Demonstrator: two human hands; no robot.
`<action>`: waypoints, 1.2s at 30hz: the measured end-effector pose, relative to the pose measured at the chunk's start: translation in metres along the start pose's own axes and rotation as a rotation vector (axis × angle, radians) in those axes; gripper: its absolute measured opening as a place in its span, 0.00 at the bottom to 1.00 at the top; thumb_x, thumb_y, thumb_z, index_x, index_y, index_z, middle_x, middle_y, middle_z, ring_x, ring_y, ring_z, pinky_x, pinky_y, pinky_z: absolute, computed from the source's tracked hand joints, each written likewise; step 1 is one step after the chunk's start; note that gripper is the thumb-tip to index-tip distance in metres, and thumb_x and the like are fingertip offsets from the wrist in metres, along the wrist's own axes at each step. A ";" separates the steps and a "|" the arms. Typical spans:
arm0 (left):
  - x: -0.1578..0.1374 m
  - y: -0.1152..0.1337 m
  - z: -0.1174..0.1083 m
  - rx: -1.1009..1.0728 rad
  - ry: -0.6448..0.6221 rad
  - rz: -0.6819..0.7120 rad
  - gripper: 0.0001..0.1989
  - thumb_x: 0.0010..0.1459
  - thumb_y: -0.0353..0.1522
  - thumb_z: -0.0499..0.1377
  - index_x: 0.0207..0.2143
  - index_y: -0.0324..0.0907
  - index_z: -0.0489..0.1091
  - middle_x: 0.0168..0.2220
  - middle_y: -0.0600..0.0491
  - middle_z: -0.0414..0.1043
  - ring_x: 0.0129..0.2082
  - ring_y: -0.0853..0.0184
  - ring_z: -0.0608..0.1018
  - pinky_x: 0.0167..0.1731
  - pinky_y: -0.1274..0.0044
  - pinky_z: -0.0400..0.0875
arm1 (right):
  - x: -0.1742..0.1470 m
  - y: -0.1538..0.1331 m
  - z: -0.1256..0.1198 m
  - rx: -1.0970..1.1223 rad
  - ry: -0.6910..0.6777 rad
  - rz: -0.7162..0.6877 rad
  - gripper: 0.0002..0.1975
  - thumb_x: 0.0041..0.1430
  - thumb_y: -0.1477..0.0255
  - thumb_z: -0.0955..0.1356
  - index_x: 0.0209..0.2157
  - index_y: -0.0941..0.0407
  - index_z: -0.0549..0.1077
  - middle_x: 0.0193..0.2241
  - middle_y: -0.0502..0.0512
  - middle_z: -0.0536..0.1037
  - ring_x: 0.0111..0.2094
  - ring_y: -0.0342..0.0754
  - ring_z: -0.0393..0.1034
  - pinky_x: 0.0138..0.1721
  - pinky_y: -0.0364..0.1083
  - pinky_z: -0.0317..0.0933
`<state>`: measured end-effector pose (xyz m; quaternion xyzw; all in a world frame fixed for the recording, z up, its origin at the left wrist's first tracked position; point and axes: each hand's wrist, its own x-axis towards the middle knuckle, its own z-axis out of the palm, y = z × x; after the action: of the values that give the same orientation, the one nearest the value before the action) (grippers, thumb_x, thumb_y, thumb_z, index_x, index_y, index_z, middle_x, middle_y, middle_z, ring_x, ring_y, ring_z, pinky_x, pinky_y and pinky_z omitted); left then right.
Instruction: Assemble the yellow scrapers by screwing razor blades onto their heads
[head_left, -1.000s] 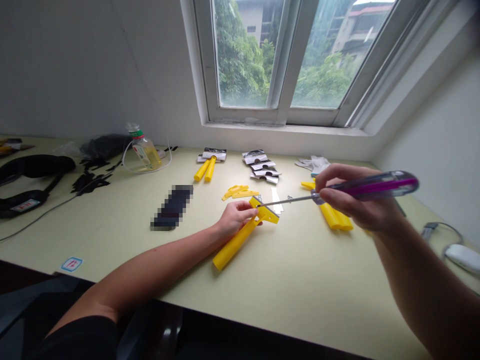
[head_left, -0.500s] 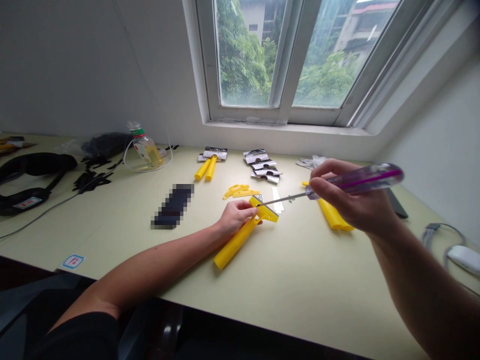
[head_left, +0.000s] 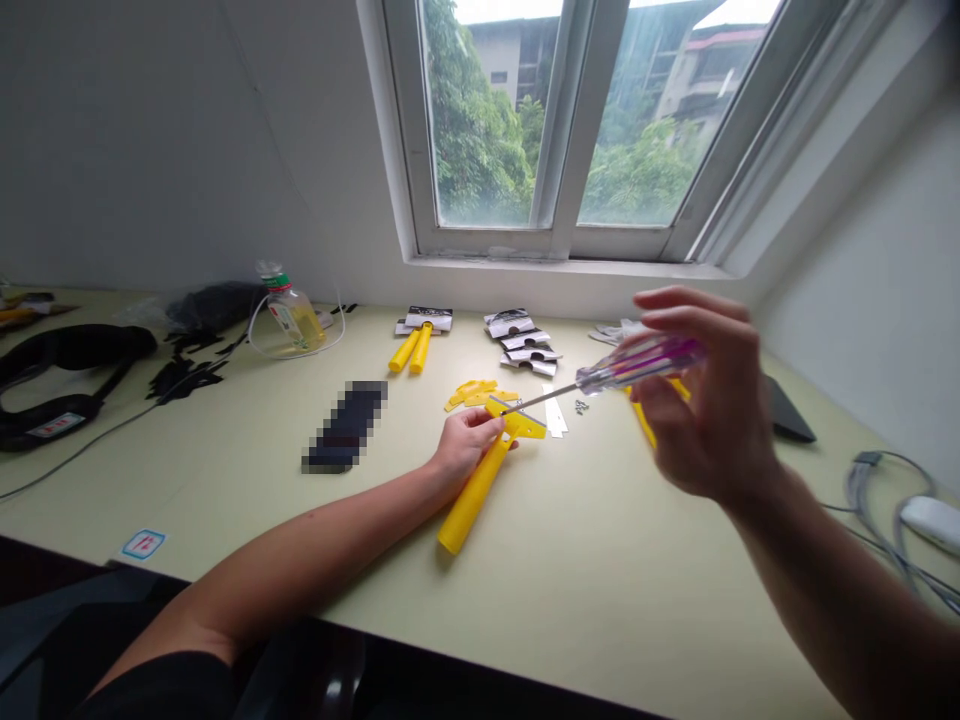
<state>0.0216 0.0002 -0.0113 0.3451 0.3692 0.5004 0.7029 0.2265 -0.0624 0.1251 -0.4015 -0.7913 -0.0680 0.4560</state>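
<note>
My left hand [head_left: 466, 440] is closed around the head end of a yellow scraper [head_left: 472, 497], its tubular handle slanting toward me over the table. In my right hand [head_left: 712, 420] is the clear and purple handle of a screwdriver [head_left: 615, 368]. Its tip meets the scraper head near my left fingertips; the screw there is too small to make out. Just beyond the head lie several yellow plastic pieces [head_left: 480, 393], white blade-like strips [head_left: 555, 412] and a small heap of screws [head_left: 581, 407]. More yellow handles [head_left: 643, 415] lie partly hidden behind my right hand.
Printed cards [head_left: 521, 345] lie below the window, with two yellow handles [head_left: 412, 350] to their left. A blurred-out dark rectangle [head_left: 346, 425], a bottle [head_left: 300, 318] and headphones [head_left: 71, 375] are at left. Cables and a white object [head_left: 930, 518] are at right.
My right hand has shifted its hold toward the rear of the screwdriver handle, with its fingers raised. The camera view has tilted up slightly. The tip stays at the scraper head.
</note>
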 end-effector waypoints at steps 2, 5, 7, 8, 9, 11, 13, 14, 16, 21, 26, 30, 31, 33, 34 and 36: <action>0.001 -0.001 0.000 -0.011 0.024 0.011 0.12 0.44 0.29 0.70 0.30 0.33 0.72 0.32 0.48 0.75 0.33 0.63 0.79 0.37 0.67 0.79 | 0.003 -0.002 -0.019 -0.099 -0.072 -0.048 0.20 0.62 0.68 0.64 0.56 0.50 0.61 0.49 0.60 0.73 0.39 0.53 0.73 0.35 0.51 0.67; 0.001 -0.003 -0.001 0.011 0.034 0.023 0.13 0.43 0.30 0.71 0.30 0.34 0.72 0.33 0.48 0.75 0.33 0.63 0.79 0.36 0.68 0.79 | 0.006 -0.002 -0.036 -0.391 -0.049 -0.025 0.10 0.61 0.64 0.66 0.40 0.54 0.70 0.24 0.54 0.74 0.23 0.47 0.68 0.25 0.47 0.60; 0.001 -0.003 -0.002 0.032 0.043 0.033 0.14 0.43 0.31 0.71 0.30 0.34 0.72 0.32 0.49 0.75 0.32 0.63 0.79 0.36 0.68 0.79 | 0.008 -0.001 -0.038 -0.479 -0.052 0.053 0.12 0.60 0.59 0.65 0.36 0.54 0.69 0.22 0.53 0.72 0.20 0.47 0.65 0.22 0.47 0.56; 0.000 -0.003 -0.002 0.036 0.048 0.039 0.15 0.42 0.32 0.71 0.30 0.34 0.72 0.32 0.49 0.75 0.31 0.64 0.79 0.37 0.68 0.79 | 0.009 0.000 -0.037 -0.440 -0.085 0.073 0.13 0.61 0.59 0.64 0.38 0.55 0.69 0.26 0.55 0.74 0.22 0.48 0.67 0.23 0.47 0.56; 0.000 -0.003 -0.002 0.036 0.050 0.047 0.15 0.42 0.32 0.71 0.30 0.35 0.72 0.32 0.50 0.75 0.31 0.64 0.79 0.37 0.68 0.79 | 0.010 0.000 -0.036 -0.357 -0.141 0.072 0.14 0.62 0.59 0.63 0.43 0.55 0.68 0.32 0.58 0.76 0.26 0.49 0.69 0.25 0.47 0.59; -0.001 -0.003 -0.001 0.039 0.041 0.066 0.15 0.42 0.33 0.71 0.30 0.35 0.72 0.32 0.50 0.74 0.31 0.65 0.78 0.37 0.68 0.79 | 0.013 0.001 -0.034 -0.174 -0.228 0.033 0.16 0.63 0.62 0.62 0.49 0.53 0.65 0.42 0.59 0.76 0.32 0.50 0.72 0.30 0.47 0.63; -0.002 -0.003 0.000 0.054 0.027 0.079 0.15 0.42 0.34 0.71 0.29 0.36 0.72 0.31 0.51 0.74 0.31 0.65 0.78 0.38 0.68 0.79 | 0.013 0.001 -0.033 -0.159 -0.217 0.025 0.13 0.64 0.62 0.62 0.46 0.54 0.67 0.35 0.57 0.77 0.28 0.48 0.72 0.29 0.46 0.63; -0.003 -0.003 0.000 0.060 0.029 0.082 0.15 0.42 0.35 0.71 0.29 0.36 0.72 0.31 0.51 0.74 0.30 0.66 0.78 0.38 0.68 0.79 | 0.013 0.001 -0.034 -0.205 -0.199 0.044 0.13 0.64 0.62 0.62 0.44 0.54 0.68 0.31 0.55 0.77 0.25 0.47 0.70 0.26 0.46 0.62; -0.003 -0.003 0.000 0.061 0.053 0.094 0.15 0.42 0.35 0.71 0.28 0.36 0.72 0.30 0.52 0.73 0.29 0.67 0.77 0.38 0.69 0.79 | 0.010 0.003 -0.036 -0.271 -0.220 0.056 0.14 0.63 0.61 0.63 0.45 0.55 0.68 0.32 0.57 0.78 0.26 0.49 0.71 0.26 0.46 0.63; 0.001 -0.001 -0.004 0.067 0.109 0.147 0.16 0.42 0.35 0.71 0.29 0.36 0.72 0.31 0.52 0.73 0.30 0.67 0.77 0.37 0.70 0.79 | 0.004 0.007 -0.041 -0.223 -0.344 0.026 0.14 0.62 0.62 0.64 0.47 0.53 0.68 0.38 0.58 0.78 0.32 0.50 0.74 0.29 0.47 0.66; 0.004 -0.004 -0.007 0.104 0.100 0.159 0.16 0.43 0.35 0.71 0.31 0.36 0.71 0.30 0.52 0.73 0.28 0.67 0.78 0.36 0.72 0.78 | 0.004 0.006 -0.038 -0.220 -0.312 0.042 0.16 0.62 0.63 0.64 0.49 0.55 0.66 0.41 0.62 0.78 0.35 0.53 0.75 0.32 0.49 0.68; 0.005 -0.005 -0.009 0.132 0.090 0.164 0.16 0.44 0.36 0.70 0.31 0.36 0.71 0.29 0.52 0.74 0.28 0.66 0.79 0.34 0.72 0.78 | 0.005 0.008 -0.038 -0.226 -0.287 0.096 0.15 0.62 0.61 0.64 0.45 0.55 0.66 0.34 0.59 0.79 0.31 0.53 0.75 0.30 0.49 0.68; 0.005 -0.006 -0.009 0.133 0.089 0.170 0.15 0.44 0.36 0.70 0.31 0.36 0.71 0.30 0.52 0.74 0.28 0.66 0.79 0.34 0.72 0.78 | 0.005 0.008 -0.039 -0.272 -0.272 0.140 0.15 0.62 0.60 0.64 0.44 0.56 0.67 0.30 0.58 0.79 0.29 0.53 0.75 0.29 0.49 0.67; 0.005 -0.005 -0.009 0.123 0.094 0.176 0.15 0.44 0.36 0.70 0.32 0.36 0.71 0.31 0.51 0.75 0.28 0.66 0.79 0.34 0.72 0.78 | 0.006 0.008 -0.041 -0.294 -0.292 0.146 0.17 0.61 0.59 0.64 0.46 0.56 0.67 0.33 0.59 0.79 0.31 0.54 0.75 0.31 0.49 0.68; 0.005 -0.005 -0.009 0.115 0.098 0.174 0.15 0.44 0.35 0.70 0.32 0.36 0.71 0.32 0.50 0.75 0.29 0.65 0.79 0.34 0.72 0.78 | 0.006 0.007 -0.041 -0.258 -0.322 0.117 0.18 0.62 0.60 0.64 0.49 0.55 0.66 0.37 0.60 0.79 0.33 0.54 0.76 0.33 0.49 0.68; 0.005 -0.004 -0.007 0.106 0.101 0.162 0.15 0.43 0.34 0.70 0.31 0.36 0.71 0.32 0.49 0.76 0.29 0.65 0.79 0.33 0.72 0.78 | 0.006 0.005 -0.042 -0.191 -0.336 0.082 0.17 0.62 0.61 0.64 0.49 0.55 0.65 0.40 0.60 0.78 0.35 0.53 0.76 0.33 0.48 0.68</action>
<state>0.0185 0.0044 -0.0193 0.3848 0.4010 0.5523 0.6214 0.2562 -0.0755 0.1521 -0.4805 -0.8292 -0.0563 0.2799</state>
